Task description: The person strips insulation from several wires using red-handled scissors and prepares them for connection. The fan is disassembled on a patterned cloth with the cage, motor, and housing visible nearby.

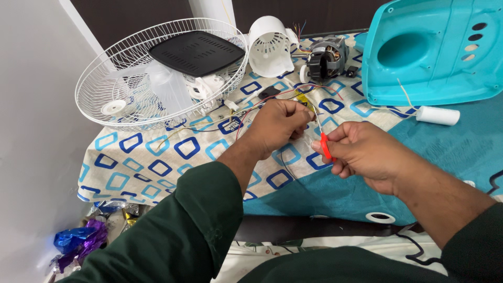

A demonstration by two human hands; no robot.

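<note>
Right now the small red-handled tool [325,146] sits at mid-frame, pinched between thumb and fingers of the right hand [361,152], its thin metal shaft angled up and left toward the left hand [277,123]. Left hand is clenched around a bundle of thin wires [262,102] (red, yellow, black, white) just above the bench [136,157]; exactly which strands it grips is hidden by the fingers. The two hands are just beside each other, tool tip close to the left fist. Wires run far-left from the fist toward a white fan guard [157,73] lying on the far left of the bench, with a clear fan blade [167,89] inside it and a black vented cover [196,51] resting on top. Far centre: a white plastic motor housing [270,46] tipped on its side, and just right of it a bare electric motor [325,56] with its winding visible. Far right: a large turquoise plastic shell [435,52] with a round recess. Near its lower edge lies a white cylinder [439,115] with a lead attached. Bench is covered by a cloth with blue square print on the left and teal on the right. Both forearms are in dark green sleeves [173,236]. Near left, below the bench edge, crumpled blue and purple foil wrappers [78,241].
</note>
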